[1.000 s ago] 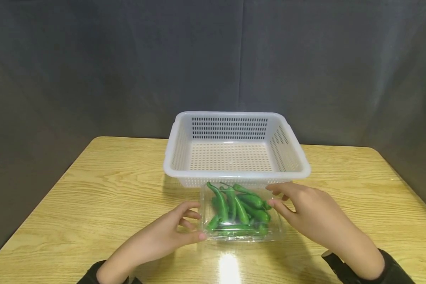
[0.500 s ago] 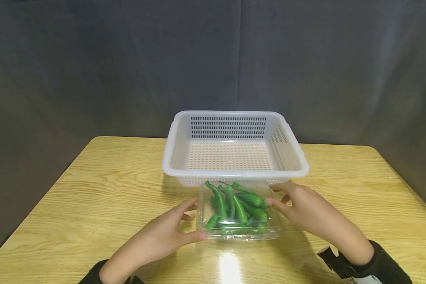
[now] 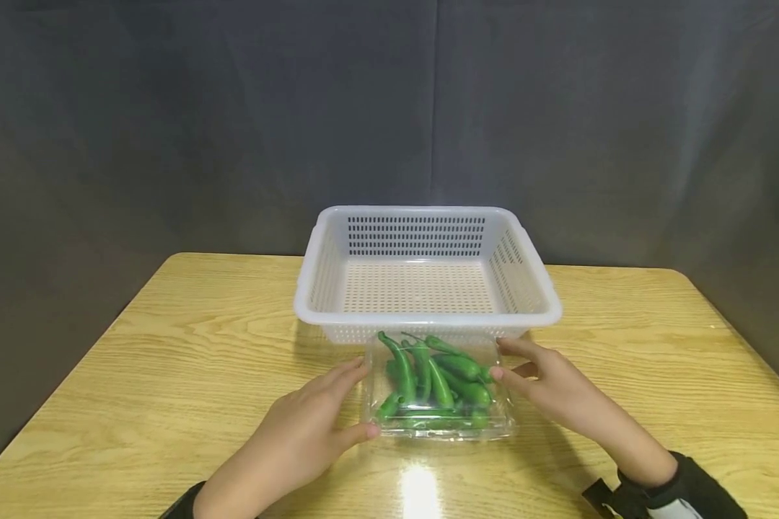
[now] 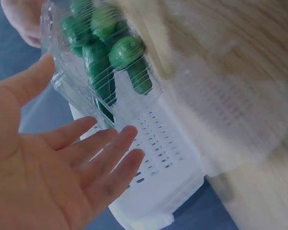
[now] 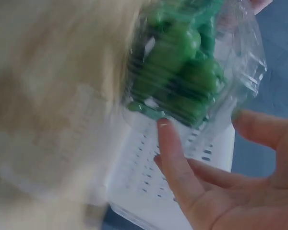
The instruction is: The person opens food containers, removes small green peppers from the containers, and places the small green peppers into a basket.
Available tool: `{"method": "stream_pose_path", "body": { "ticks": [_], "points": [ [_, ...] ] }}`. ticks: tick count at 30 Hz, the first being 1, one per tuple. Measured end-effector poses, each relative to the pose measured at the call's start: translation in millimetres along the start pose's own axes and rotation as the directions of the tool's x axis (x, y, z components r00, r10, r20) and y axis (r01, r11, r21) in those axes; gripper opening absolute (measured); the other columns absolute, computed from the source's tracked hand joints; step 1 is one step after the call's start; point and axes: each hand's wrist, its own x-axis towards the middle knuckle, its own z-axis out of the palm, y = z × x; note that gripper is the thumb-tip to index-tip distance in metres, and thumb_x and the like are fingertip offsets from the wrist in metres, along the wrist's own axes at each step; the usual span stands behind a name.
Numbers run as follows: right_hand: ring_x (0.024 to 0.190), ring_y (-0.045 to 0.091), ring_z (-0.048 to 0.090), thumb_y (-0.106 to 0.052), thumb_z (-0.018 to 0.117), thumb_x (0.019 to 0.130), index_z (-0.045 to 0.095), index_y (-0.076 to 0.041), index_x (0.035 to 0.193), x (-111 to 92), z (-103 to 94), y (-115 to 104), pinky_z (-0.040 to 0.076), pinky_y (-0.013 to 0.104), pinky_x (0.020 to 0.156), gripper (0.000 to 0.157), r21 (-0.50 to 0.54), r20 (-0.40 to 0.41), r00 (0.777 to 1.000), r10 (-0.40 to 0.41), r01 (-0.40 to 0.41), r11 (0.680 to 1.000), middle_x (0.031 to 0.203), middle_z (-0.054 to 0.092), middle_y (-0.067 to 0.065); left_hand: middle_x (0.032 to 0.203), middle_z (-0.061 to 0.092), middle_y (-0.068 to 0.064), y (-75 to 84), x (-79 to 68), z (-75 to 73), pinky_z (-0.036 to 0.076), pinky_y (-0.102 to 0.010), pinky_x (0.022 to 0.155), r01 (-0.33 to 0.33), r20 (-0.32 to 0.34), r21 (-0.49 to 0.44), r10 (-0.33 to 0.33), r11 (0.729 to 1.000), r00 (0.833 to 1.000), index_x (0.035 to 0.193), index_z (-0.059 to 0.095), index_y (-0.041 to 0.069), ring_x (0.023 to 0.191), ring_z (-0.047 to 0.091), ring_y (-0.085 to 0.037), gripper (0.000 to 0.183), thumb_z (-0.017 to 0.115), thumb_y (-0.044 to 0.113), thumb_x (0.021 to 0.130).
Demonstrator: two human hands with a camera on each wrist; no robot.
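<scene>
A clear plastic clamshell box (image 3: pixel 379 425) sits on the table with several green chili peppers (image 3: pixel 443 382) inside. At its left side is my left hand (image 3: pixel 292 429), thumb at the near left corner and fingers stretched along the side. In the left wrist view the fingers (image 4: pixel 122 158) are spread and fairly straight, with a gap to the box. On the right side, my right hand (image 3: pixel 561 393) has its thumb against the lid edge and its index finger by the far right corner. The right wrist view shows that index finger (image 5: pixel 175 163) extended, its tip against the box.
Just behind the box stands a white perforated plastic basket (image 3: pixel 428 318), its near rim close to the box's far edge. Both are on a light wooden table (image 3: pixel 188 360). A dark cloth backdrop (image 3: pixel 234 130) hangs behind the table.
My left fingers have straightened and drawn together along the box's left side. The right index finger has slid slightly outward to the far right corner. The box stays nearly in place.
</scene>
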Motion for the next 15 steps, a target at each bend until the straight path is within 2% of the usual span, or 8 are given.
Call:
{"method": "stream_pose_path", "body": {
  "ticks": [3, 6, 10, 12, 15],
  "points": [
    [0.1, 0.03, 0.067, -0.021, 0.062, 0.098, 0.033, 0.015, 0.145, 1.6, 2.5, 3.0, 0.057, 0.042, 0.08, 0.066, 0.073, 0.002, 1.0, 0.012, -0.012, 0.997, 0.14, 0.046, 0.034, 0.154, 0.042, -0.007, 1.5, -2.3, 0.5, 0.041, -0.063, 0.099, -0.057, -0.049, 0.092, 0.062, 0.994, 0.997, 0.148, 0.046, 0.014, 0.134, 0.046, -0.033, 0.072, 0.071, 0.044, 0.088],
    [0.095, 0.027, 0.067, -0.019, 0.061, 0.099, 0.029, 0.017, 0.145, 2.7, 4.4, 4.8, 0.056, 0.04, 0.08, 0.067, 0.107, 0.007, 1.0, 0.02, -0.021, 0.994, 0.136, 0.048, 0.037, 0.153, 0.042, -0.006, 0.7, -2.8, 0.3, 0.043, -0.057, 0.102, -0.156, -0.064, 0.191, 0.171, 0.969, 0.983, 0.145, 0.05, 0.015, 0.134, 0.047, -0.031, 0.065, 0.07, 0.043, 0.089],
    [0.097, 0.028, 0.067, -0.016, 0.06, 0.098, 0.028, 0.018, 0.145, 3.3, 8.1, 6.3, 0.055, 0.035, 0.079, 0.066, 0.142, 0.007, 0.999, 0.035, -0.035, 0.989, 0.134, 0.049, 0.037, 0.156, 0.038, -0.005, -0.5, -0.2, -0.1, 0.035, -0.046, 0.111, -0.322, -0.006, 0.301, 0.339, 0.898, 0.941, 0.142, 0.054, 0.015, 0.141, 0.038, -0.025, 0.054, 0.067, 0.036, 0.094],
    [0.103, 0.03, 0.065, -0.017, 0.059, 0.098, 0.028, 0.017, 0.145, 3.7, 9.0, 6.0, 0.054, 0.035, 0.081, 0.066, 0.162, 0.007, 0.999, 0.046, -0.047, 0.986, 0.136, 0.048, 0.036, 0.156, 0.038, -0.005, 0.5, 1.8, -0.9, 0.032, -0.042, 0.114, -0.377, 0.028, 0.335, 0.391, 0.863, 0.92, 0.142, 0.054, 0.015, 0.142, 0.036, -0.024, 0.052, 0.066, 0.033, 0.095],
    [0.107, 0.03, 0.062, -0.022, 0.056, 0.1, 0.027, 0.014, 0.148, 4.5, 8.2, 6.2, 0.052, 0.039, 0.086, 0.067, 0.191, 0.017, 0.997, 0.076, -0.078, 0.978, 0.14, 0.046, 0.034, 0.154, 0.04, -0.006, 2.8, 4.5, -1.9, 0.032, -0.041, 0.114, -0.417, 0.052, 0.384, 0.431, 0.824, 0.901, 0.141, 0.054, 0.014, 0.141, 0.037, -0.023, 0.052, 0.066, 0.034, 0.095]
  ]
}}
